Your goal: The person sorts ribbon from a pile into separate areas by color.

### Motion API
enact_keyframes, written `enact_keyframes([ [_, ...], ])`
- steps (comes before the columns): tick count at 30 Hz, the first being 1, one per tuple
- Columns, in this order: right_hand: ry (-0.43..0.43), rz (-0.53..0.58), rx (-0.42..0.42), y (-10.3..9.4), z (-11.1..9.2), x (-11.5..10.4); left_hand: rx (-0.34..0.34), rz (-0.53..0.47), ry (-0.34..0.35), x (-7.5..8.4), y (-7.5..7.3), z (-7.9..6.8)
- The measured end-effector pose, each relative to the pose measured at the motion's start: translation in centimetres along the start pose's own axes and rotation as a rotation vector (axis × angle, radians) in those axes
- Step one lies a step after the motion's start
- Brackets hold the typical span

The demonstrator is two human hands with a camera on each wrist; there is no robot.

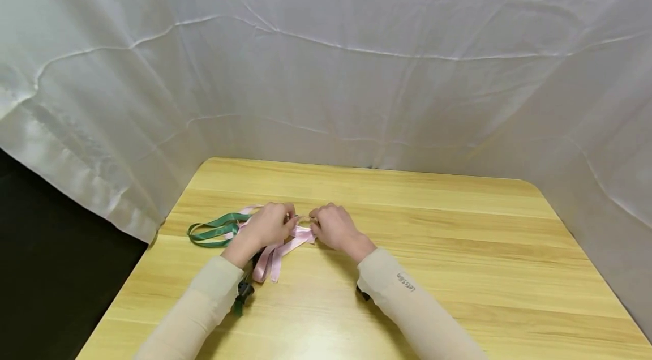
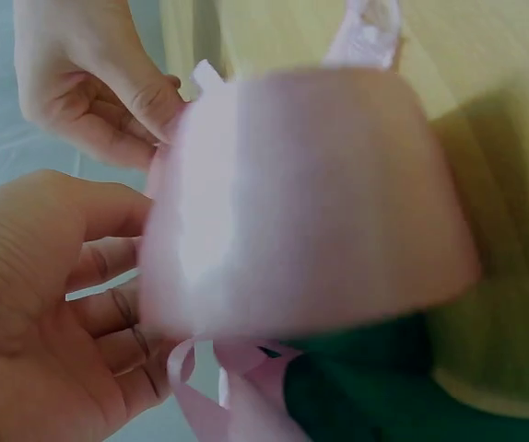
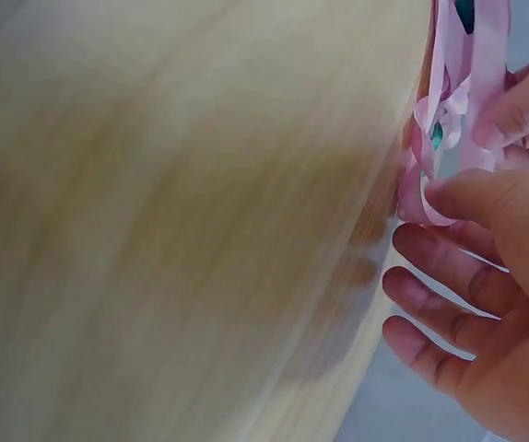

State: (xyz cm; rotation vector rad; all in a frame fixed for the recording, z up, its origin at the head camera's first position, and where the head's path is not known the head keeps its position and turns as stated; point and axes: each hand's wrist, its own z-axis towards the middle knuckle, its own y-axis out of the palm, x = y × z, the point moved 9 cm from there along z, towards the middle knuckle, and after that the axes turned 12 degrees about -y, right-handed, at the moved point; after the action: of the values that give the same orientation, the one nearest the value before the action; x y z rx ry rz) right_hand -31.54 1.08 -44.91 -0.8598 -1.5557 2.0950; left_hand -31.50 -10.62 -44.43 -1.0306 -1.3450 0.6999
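Both hands meet over the left part of the table in the head view, on a satiny pink ribbon (image 1: pixel 261 270). My left hand (image 1: pixel 269 224) pinches it; in the right wrist view that thumb lies flat on a pink strip (image 3: pixel 487 74). Thumb and forefinger of my right hand (image 1: pixel 334 228) grip a pink loop, the other fingers (image 3: pixel 412 293) spread loosely. A wide blurred band of pink ribbon (image 2: pixel 301 203) fills the middle of the left wrist view, covering part of the work. Green ribbon (image 1: pixel 230 217) lies in loops left of my left hand, tangled with pink.
The wooden table (image 1: pixel 458 235) extends to the right of the hands. A pale curtain (image 1: pixel 356 94) hangs behind and around it. Below my left wrist show a black camera mount (image 1: pixel 245 290) and a green ribbon end (image 1: pixel 238 307). The floor (image 1: pixel 51 258) at left is dark.
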Motion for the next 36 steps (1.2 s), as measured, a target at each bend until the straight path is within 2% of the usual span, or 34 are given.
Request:
enact_keyframes([
  [6,0.012,0.058,0.131,-1.7,-0.4,0.6,0.003,-0.087,0.010,0.3,-1.1,-0.3],
  [10,0.039,0.107,0.189,-2.7,-0.7,1.1,0.018,-0.109,0.017,0.4,-1.7,-0.5],
  [17,0.101,0.140,0.208,-3.5,-1.2,2.3,0.011,-0.166,0.051,0.4,-2.1,-0.7],
  [25,0.116,0.164,0.257,-5.2,-1.8,3.0,-0.010,-0.182,0.053,0.1,-3.0,-1.1],
  [36,0.142,0.179,0.326,-8.0,-2.9,4.8,0.026,-0.185,0.105,-0.5,-4.9,-1.6],
])
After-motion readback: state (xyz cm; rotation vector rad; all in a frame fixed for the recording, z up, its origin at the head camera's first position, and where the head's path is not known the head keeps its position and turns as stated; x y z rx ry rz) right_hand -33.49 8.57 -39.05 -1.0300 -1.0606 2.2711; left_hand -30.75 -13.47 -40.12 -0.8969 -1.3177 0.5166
